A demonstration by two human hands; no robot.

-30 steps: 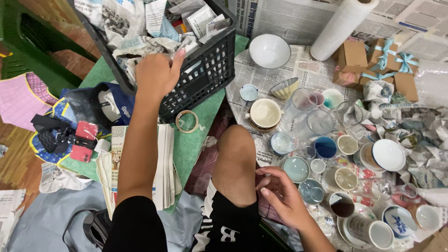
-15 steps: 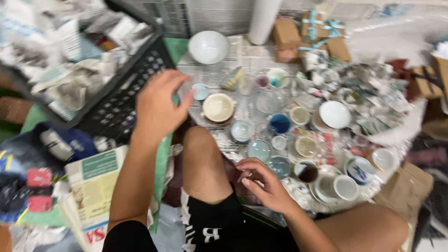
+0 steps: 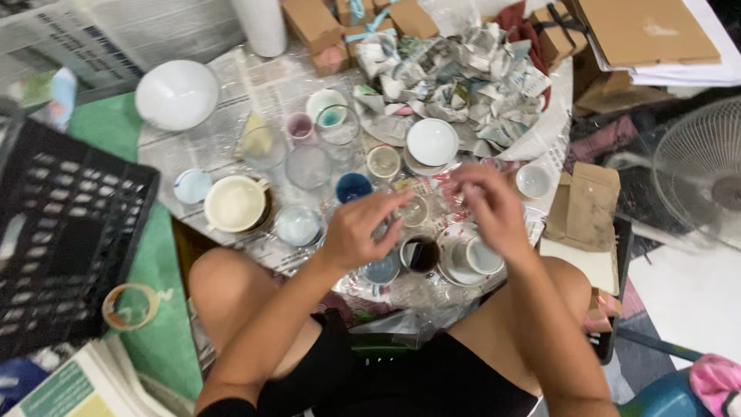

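Small clear glass cup [image 3: 414, 210], partly hidden, on newspaper [image 3: 255, 85] between both hands, amid ceramics. Left hand [image 3: 356, 229]: fingers loosely curled, tips at the cup, nothing gripped. Right hand [image 3: 488, 208]: blurred, fingers bent over the cup's right side; whether it grips cannot be told. Nearby: one dark-lined cup [image 3: 421, 254], one blue bowl [image 3: 353, 187], one cream bowl [image 3: 234, 204], one large white bowl [image 3: 177, 94], one white plate [image 3: 431, 141], three clear glasses [image 3: 309, 167]. One black crate [image 3: 65, 232], one tape roll [image 3: 130, 306] at left.
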